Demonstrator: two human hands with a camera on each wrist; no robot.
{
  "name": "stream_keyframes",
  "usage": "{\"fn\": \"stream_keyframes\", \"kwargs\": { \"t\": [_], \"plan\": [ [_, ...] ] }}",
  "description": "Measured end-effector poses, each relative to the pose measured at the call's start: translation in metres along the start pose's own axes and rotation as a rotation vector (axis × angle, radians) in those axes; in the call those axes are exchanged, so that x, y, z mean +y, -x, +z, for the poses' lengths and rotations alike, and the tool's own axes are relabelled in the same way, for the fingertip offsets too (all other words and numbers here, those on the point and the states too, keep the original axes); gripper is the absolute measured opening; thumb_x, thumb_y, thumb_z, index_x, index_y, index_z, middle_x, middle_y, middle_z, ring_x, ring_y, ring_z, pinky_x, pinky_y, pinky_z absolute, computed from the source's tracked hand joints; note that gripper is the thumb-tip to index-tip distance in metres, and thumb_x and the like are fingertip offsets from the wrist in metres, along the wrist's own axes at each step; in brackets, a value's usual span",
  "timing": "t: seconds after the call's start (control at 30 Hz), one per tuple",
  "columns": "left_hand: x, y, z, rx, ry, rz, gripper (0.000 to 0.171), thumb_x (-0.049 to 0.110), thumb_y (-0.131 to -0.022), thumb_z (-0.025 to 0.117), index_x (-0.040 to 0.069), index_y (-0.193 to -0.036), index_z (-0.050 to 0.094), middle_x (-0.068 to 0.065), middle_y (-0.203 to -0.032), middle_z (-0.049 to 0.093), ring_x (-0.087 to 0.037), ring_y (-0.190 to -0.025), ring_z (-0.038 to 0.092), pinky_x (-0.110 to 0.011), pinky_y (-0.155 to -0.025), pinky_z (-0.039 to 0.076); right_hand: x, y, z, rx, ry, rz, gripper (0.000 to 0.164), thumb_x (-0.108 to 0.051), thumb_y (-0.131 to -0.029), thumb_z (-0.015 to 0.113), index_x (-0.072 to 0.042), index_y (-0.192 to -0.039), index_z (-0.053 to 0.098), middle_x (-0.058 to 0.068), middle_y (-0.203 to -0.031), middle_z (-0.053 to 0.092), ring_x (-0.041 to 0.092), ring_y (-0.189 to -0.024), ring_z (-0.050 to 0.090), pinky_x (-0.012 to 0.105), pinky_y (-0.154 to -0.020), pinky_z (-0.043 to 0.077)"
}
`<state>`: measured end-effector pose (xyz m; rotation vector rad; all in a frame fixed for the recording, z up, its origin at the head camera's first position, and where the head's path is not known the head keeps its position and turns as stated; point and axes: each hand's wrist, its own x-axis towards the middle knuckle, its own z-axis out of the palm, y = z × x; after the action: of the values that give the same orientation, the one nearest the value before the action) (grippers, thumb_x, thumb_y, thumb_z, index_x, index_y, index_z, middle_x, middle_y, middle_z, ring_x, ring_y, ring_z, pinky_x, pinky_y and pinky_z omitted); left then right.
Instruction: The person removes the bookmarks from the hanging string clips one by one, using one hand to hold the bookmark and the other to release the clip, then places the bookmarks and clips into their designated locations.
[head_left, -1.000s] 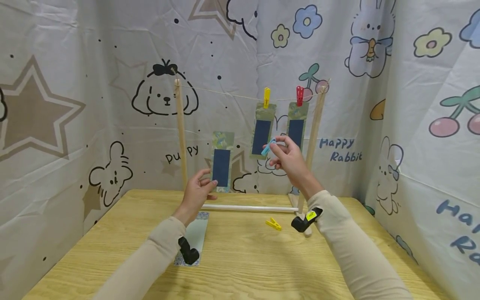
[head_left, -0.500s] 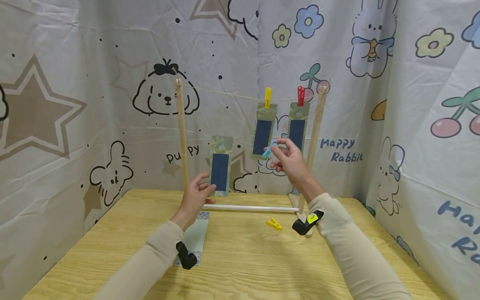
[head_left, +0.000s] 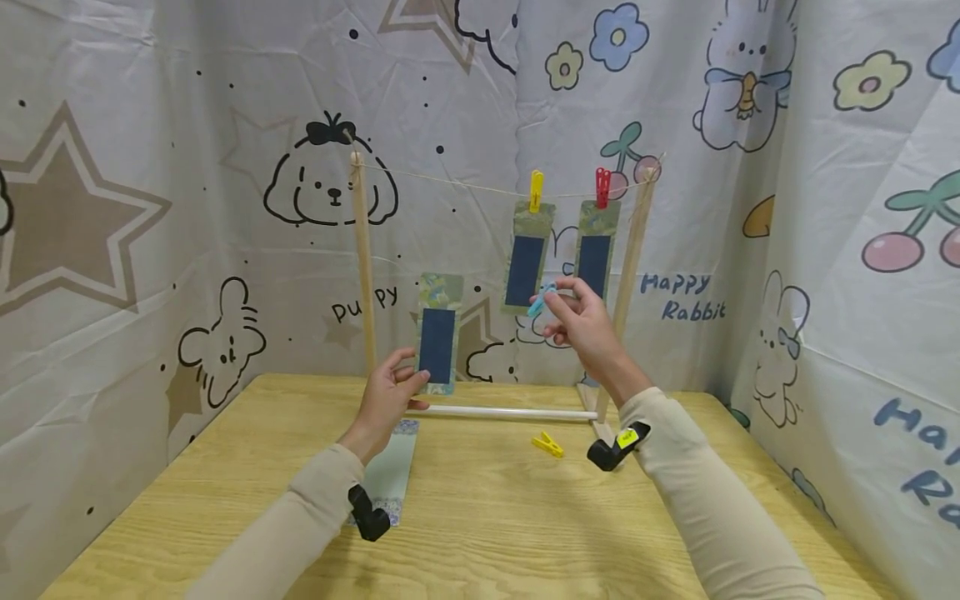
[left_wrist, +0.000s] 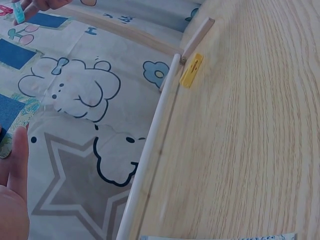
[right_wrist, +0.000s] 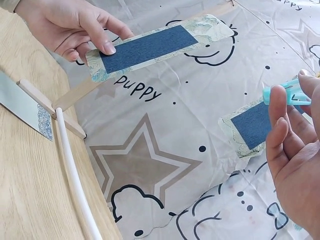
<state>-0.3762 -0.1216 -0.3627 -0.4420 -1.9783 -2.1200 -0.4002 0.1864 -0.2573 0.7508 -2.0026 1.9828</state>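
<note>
My left hand [head_left: 386, 402] pinches the lower end of a green patterned card with a dark blue panel [head_left: 437, 346], thumb in front; the card stands upright below the string [head_left: 442, 177]. In the right wrist view the whole card [right_wrist: 150, 50] shows in that hand. Between thumb and fingers my right hand [head_left: 588, 329] holds a light blue clothespin [head_left: 538, 302], in front of two similar cards hanging from the string. A yellow clothespin [head_left: 536, 192] grips one hanging card [head_left: 525, 271], a red clothespin [head_left: 602, 188] the other [head_left: 594, 258].
Wooden posts [head_left: 363, 267] at both sides carry the string, joined low down by a white rod [head_left: 510, 413]. Another yellow clothespin [head_left: 547, 444] lies on the table [head_left: 480, 517]. A pale card with patterned ends [head_left: 393, 467] lies partly under my left arm. Printed cloth [head_left: 247, 192] hangs behind.
The left hand and its card have shifted slightly down and left. My right hand, still holding the light blue clothespin, has barely moved.
</note>
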Motion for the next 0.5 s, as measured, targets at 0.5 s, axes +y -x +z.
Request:
{"fn": "stream_keyframes", "kwargs": {
  "t": [0.5],
  "plan": [
    [-0.0049, 0.0063, -0.0077, -0.004, -0.016, -0.005, 0.056, 0.001, -0.104, 0.061, -0.001, -0.156, 0.039, -0.031, -0.147, 0.046, -0.040, -0.133, 0.049, -0.039, -0.075, 0.063, 0.0074, 0.0070, -0.0046, 0.021, 0.024, 0.050, 0.042, -0.027, -0.108, 0.058, 0.000, -0.137, 0.045, 0.017, -0.120, 0.069, 0.014, -0.062, 0.064, 0.021, -0.054, 0.048]
  ]
}}
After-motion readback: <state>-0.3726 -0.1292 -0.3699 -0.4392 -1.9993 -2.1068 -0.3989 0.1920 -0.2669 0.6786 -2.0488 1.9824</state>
